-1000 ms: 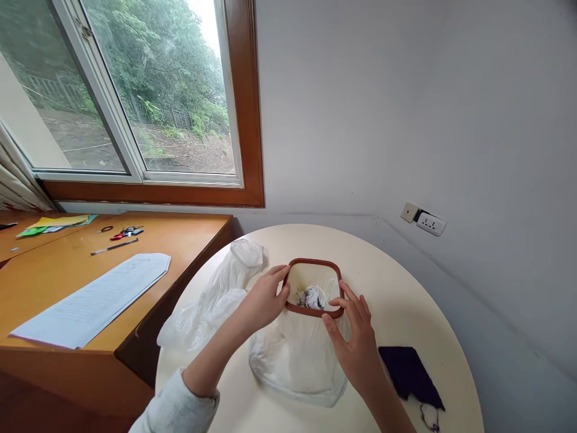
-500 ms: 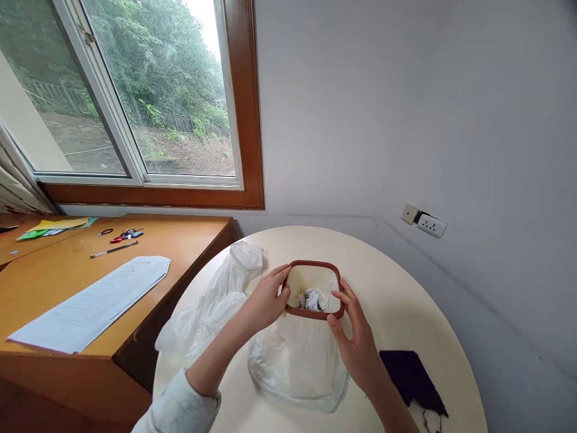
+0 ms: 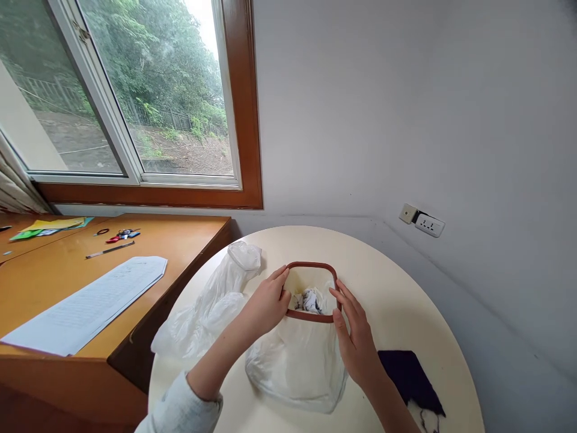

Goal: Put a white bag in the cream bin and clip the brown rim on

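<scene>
A person's two hands frame the brown rim (image 3: 312,264) of a small bin (image 3: 300,278) standing upright on a round, cream-topped table (image 3: 387,276) beside a window (image 3: 180,90). The left hand (image 3: 268,300) pinches the rim's left side, thumb low and forefinger near the far corner. The right hand (image 3: 356,331) curves about the right side, its fingers slightly spread, one fingertip over the opening and the thumb apart at the near corner; whether it grips firmly cannot be told. Crumpled paper (image 3: 311,300) lies inside the bin. Below the rim, a translucent liner (image 3: 297,367) drapes the bin's near side and fans out on the tabletop. A white plastic bag (image 3: 216,313) lies rumpled to the left, beyond the left forearm, while a dark cloth (image 3: 410,379) with trailing threads lies near the right forearm. On the wooden desk (image 3: 198,234) at left, papers (image 3: 90,300) lie in front of a pen (image 3: 110,249) and a bunch of keys (image 3: 124,236). A white socket (image 3: 430,225) is fixed to the wall at right.
</scene>
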A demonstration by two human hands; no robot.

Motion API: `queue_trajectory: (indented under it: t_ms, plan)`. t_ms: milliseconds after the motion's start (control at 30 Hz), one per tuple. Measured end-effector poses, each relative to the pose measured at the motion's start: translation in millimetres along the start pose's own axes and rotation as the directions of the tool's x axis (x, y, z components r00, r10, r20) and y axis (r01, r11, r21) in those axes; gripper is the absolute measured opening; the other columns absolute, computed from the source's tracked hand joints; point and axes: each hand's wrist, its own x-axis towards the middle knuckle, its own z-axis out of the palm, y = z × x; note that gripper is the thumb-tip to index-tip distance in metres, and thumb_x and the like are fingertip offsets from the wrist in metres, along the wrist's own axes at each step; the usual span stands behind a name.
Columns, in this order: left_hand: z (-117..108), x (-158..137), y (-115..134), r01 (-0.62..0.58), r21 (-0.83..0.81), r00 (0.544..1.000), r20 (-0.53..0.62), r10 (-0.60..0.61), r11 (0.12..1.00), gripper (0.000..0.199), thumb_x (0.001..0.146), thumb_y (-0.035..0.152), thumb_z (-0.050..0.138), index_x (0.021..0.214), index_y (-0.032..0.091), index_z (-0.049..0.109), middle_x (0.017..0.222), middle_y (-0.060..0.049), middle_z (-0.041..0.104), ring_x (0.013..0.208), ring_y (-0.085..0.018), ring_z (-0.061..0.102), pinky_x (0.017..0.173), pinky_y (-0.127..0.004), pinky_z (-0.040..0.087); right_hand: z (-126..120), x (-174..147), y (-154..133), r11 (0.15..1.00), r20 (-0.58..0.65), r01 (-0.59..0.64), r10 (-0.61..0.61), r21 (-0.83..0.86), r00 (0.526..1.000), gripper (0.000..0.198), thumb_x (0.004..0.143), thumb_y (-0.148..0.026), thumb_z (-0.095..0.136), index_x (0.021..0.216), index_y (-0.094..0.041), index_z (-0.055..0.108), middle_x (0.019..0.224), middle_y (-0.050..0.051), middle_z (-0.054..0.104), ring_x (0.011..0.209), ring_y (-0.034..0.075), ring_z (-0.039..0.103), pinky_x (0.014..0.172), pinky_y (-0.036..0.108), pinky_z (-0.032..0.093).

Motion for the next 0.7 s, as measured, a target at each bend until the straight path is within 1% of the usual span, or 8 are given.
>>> queue_trajectory:
  t_ms: [100,200,300,433,567,633,700]
  plan:
    - [1.8,-1.7,0.4,-0.014,-0.004,1.000,-0.009,0.014,1.000,0.051,0.081,0.018,0.034,0.131,0.009,0.041,0.141,-0.010,0.034,0.128,-0.024,0.034,0.105,-0.038,0.032,-0.1,0.0,0.1,0.998,-0.007,0.039,-0.040,-0.048,0.999,0.036,0.092,-0.032,0.032,0.125,-0.026,0.042,0.141,0.005,0.034,0.130,0.022,0.029,0.105,0.049,0.027]
    - [3.6,-3.9,1.2,0.000,-0.009,1.000,-0.015,0.000,1.000,0.052,0.081,0.018,0.033,0.131,0.008,0.040,0.142,-0.011,0.033,0.129,-0.024,0.034,0.105,-0.038,0.032,-0.6,-0.3,-0.2,0.995,-0.010,0.068,-0.069,-0.071,0.998,0.036,0.092,-0.029,0.031,0.126,-0.025,0.041,0.140,0.006,0.035,0.129,0.022,0.031,0.104,0.049,0.027]
    - [6.0,-5.0,1.5,0.015,0.005,1.000,-0.009,-0.015,1.000,0.053,0.081,0.018,0.032,0.132,0.006,0.038,0.142,-0.012,0.031,0.129,-0.025,0.033,0.106,-0.040,0.031,-1.4,-0.2,0.0,0.991,0.007,0.087,-0.087,-0.104,0.996,0.036,0.092,-0.027,0.030,0.126,-0.024,0.040,0.140,0.007,0.035,0.129,0.021,0.030,0.106,0.050,0.023]
    - [11.2,-5.5,-1.2,-0.002,0.001,0.999,-0.041,0.002,1.000,0.052,0.081,0.017,0.031,0.133,0.010,0.037,0.143,-0.010,0.030,0.129,-0.024,0.033,0.105,-0.041,0.032,-3.2,1.1,1.7,0.981,0.025,0.127,-0.125,-0.147,0.992,0.036,0.092,-0.024,0.030,0.126,-0.023,0.039,0.137,0.007,0.039,0.129,0.021,0.032,0.107,0.050,0.020]
    - [17.2,-6.7,-4.4,0.004,-0.065,0.998,-0.065,-0.008,0.998,0.053,0.082,0.016,0.031,0.134,0.011,0.035,0.144,-0.009,0.029,0.131,-0.023,0.029,0.107,-0.041,0.029,-3.9,1.6,2.9,0.976,0.016,0.152,-0.152,-0.158,0.988,0.037,0.091,-0.023,0.032,0.127,-0.024,0.040,0.136,0.007,0.041,0.128,0.022,0.034,0.106,0.050,0.021]
    - [20.4,-8.5,-5.3,0.020,-0.121,0.997,-0.067,-0.028,0.992,0.053,0.083,0.017,0.030,0.136,0.011,0.033,0.145,-0.008,0.026,0.133,-0.021,0.025,0.109,-0.040,0.025,-2.6,0.5,2.6,0.982,0.011,0.135,-0.134,-0.131,0.991,0.037,0.091,-0.024,0.031,0.127,-0.025,0.039,0.137,0.006,0.039,0.128,0.022,0.034,0.106,0.050,0.022]
    - [24.3,-12.1,-6.1,0.031,-0.202,0.995,-0.083,-0.049,0.979,0.051,0.087,0.021,0.030,0.137,0.014,0.030,0.146,-0.007,0.025,0.134,-0.020,0.022,0.110,-0.040,0.022,0.1,-1.6,2.2,0.992,0.006,0.100,-0.100,-0.076,0.995,0.038,0.092,-0.025,0.030,0.128,-0.026,0.038,0.140,0.005,0.036,0.129,0.021,0.032,0.106,0.049,0.024]
